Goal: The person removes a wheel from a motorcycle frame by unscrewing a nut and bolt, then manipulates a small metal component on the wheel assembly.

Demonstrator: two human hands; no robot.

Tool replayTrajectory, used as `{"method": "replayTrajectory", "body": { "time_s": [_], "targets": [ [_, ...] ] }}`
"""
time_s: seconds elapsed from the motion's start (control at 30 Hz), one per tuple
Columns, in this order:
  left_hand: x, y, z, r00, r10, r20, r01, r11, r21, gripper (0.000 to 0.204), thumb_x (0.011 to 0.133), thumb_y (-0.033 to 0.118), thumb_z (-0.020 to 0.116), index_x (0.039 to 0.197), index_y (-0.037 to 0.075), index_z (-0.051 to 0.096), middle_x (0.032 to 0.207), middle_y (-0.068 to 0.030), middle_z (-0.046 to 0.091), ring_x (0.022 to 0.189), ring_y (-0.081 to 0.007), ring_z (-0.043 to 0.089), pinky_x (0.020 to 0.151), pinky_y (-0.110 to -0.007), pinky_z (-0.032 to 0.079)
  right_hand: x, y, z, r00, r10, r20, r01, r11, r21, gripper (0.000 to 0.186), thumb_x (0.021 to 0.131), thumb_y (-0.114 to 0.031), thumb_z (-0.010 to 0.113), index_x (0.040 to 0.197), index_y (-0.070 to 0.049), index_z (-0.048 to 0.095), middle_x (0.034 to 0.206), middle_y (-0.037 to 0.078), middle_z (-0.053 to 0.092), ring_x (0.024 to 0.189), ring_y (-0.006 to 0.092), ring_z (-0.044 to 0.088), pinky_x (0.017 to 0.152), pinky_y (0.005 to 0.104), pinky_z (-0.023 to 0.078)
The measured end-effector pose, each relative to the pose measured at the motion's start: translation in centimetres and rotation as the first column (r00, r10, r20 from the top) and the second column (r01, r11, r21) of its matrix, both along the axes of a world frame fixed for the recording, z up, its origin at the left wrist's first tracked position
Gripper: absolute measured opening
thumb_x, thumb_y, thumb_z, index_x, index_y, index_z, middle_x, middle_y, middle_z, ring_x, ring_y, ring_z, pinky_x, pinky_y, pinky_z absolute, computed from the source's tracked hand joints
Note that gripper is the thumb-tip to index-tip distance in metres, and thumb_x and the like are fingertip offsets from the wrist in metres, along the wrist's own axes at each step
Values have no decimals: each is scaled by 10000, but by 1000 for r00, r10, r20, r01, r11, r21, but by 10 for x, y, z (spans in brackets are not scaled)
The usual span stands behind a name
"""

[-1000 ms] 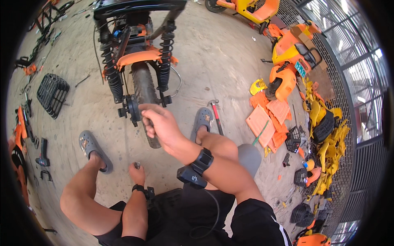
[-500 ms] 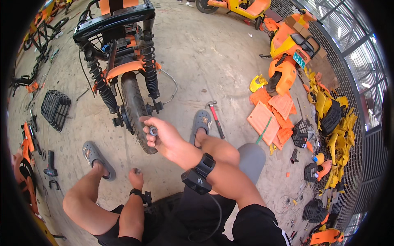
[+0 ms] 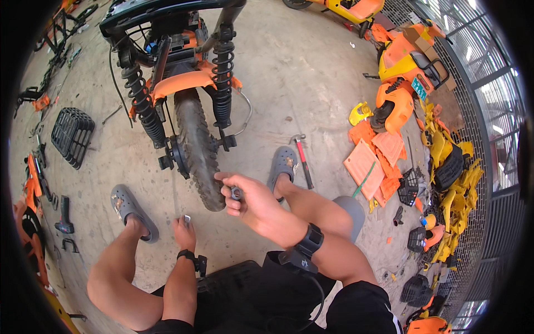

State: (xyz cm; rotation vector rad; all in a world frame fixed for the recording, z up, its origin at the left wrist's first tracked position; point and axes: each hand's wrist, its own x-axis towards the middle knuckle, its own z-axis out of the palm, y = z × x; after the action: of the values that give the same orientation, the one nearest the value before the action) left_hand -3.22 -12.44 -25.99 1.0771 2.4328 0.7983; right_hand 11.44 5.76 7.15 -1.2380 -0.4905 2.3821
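Note:
In front of me stands a scooter wheel [image 3: 194, 145] with a black knobbly tyre, between two coil-spring shock absorbers [image 3: 223, 72] and under an orange mudguard [image 3: 181, 84]. My right hand [image 3: 253, 203] is closed around a short, hollow grey metal piece [image 3: 237, 193], which looks like a nut or socket. Its fingertips are beside the lower right of the tyre; I cannot tell whether they touch it. Low between my knees, my left hand [image 3: 184, 234] is closed, and a small silver metal piece [image 3: 187, 219] sticks out of its fingers. Most of that piece is hidden.
A red-handled hammer [image 3: 303, 161] lies beyond my right foot. To the left are a black basket [image 3: 73, 137] and a dark cordless power tool [image 3: 64, 215]. Orange panels [image 3: 364, 167] and yellow plastic parts [image 3: 453, 206] are piled at right, near an orange-yellow scooter [image 3: 400, 61].
The view has shifted, so the wheel looks nearer and farther right. My right hand still grips its metal piece beside the tyre. More of the silver piece in my left hand shows.

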Motion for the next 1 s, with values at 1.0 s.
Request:
{"method": "replayTrajectory", "body": {
  "time_s": [1.0],
  "targets": [
    [-46,142,45,435,-96,895,-345,901,264,540,900,62,529,1408,4,355,1363,-162,479,1149,-269,544,856,-370,517,-12,0,-5,980,-3,197,-9,998,57,346,891,-162,534,1198,-5,504,724,-15,436,584,89,371,537,237,312]
  ]
}}
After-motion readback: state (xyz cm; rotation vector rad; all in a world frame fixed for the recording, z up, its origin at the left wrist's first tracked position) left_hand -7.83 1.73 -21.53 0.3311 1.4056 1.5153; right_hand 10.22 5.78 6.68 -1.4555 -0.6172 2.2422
